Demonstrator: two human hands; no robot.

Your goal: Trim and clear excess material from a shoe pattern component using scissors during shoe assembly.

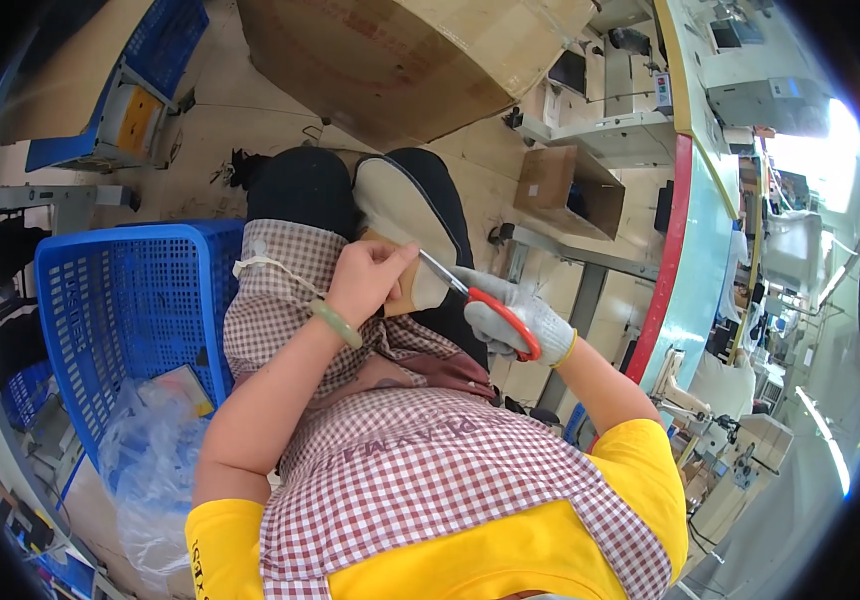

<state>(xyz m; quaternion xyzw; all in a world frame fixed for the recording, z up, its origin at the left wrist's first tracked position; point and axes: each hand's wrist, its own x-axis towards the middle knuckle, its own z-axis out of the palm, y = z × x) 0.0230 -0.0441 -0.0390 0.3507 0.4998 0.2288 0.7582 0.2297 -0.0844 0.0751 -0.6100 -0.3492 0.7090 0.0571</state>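
Across my lap lies a cream, sole-shaped shoe piece [402,203] with a dark rim and a tan part at its near end. My left hand [368,272], bare with a green bangle at the wrist, is closed in a pinch at the near part of this piece. The fingers partly hide what they grip. My right hand [520,318], in a grey-white glove, is closed round the red handles of a pair of scissors [447,274]. The blades point up and left, and their tips come close to my left fingertips.
A blue plastic basket [130,236] stands at my left, with clear plastic bags [155,460] in its near part. Ahead is a large cardboard box [380,65]. A smaller open carton [570,190] sits front right, beside a green-topped table [700,250] with a red edge.
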